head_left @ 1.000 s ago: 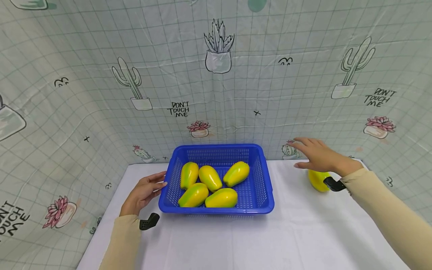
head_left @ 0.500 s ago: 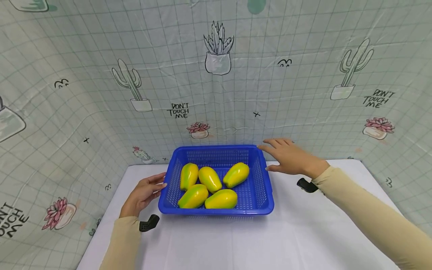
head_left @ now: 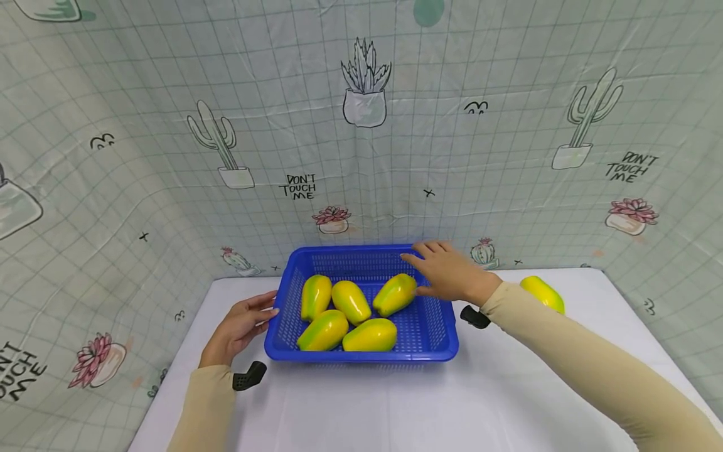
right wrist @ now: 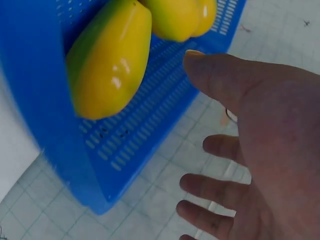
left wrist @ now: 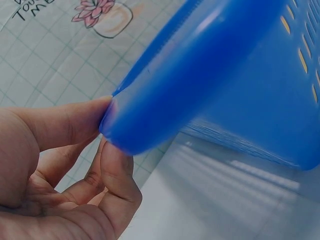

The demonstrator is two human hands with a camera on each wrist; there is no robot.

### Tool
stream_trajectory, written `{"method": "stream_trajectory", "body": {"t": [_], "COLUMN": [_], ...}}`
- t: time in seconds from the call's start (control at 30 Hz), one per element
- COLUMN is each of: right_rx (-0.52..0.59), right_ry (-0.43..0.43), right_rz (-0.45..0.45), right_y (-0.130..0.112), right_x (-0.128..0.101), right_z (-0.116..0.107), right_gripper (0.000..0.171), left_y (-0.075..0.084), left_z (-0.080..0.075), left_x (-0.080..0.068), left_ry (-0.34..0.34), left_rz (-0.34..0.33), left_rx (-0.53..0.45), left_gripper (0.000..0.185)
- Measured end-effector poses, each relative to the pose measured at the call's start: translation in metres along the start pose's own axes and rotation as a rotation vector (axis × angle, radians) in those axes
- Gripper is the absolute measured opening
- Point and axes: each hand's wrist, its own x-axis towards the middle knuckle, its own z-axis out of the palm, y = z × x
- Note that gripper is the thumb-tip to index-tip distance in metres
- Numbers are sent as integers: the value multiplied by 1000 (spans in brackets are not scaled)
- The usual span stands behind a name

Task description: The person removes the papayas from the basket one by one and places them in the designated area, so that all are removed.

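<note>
My right hand [head_left: 449,276] hovers spread over the far right corner of the blue basket [head_left: 440,326], while my left hand [head_left: 240,326] rests at its left rim.

My right fingers are straight and apart, holding nothing; just beneath and to the left of my palm lies the nearest papaya [head_left: 395,294], and I cannot tell from the head view whether my thumb touches it. In the right wrist view that papaya [right wrist: 107,62] lies against the basket's slotted wall, clear of my fingers [right wrist: 210,80]. Four more papayas [head_left: 350,317] lie further left of my right hand in the basket. My left thumb [left wrist: 70,122] and fingers pinch the basket's rim [left wrist: 150,110]. Well to the right of my right hand, behind my sleeve, one lone papaya [head_left: 542,292] lies on the white table [head_left: 395,402].
</note>
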Motion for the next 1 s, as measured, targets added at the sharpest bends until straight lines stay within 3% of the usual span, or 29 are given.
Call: {"method": "stream_trajectory", "body": {"t": [0.73, 1.0], "right_rx": [-110, -97], "right_ry": [-193, -268], "right_rz": [147, 196], "right_y": [-37, -45], "right_x": [30, 40], "right_z": [12, 22], "right_gripper": [74, 78], "left_y": [1, 0], "left_z": [0, 1], "left_x": [-1, -2], "left_ry": [1, 0], "left_rz": [-9, -4], "left_rx": [-11, -15], "left_gripper": [62, 62]}}
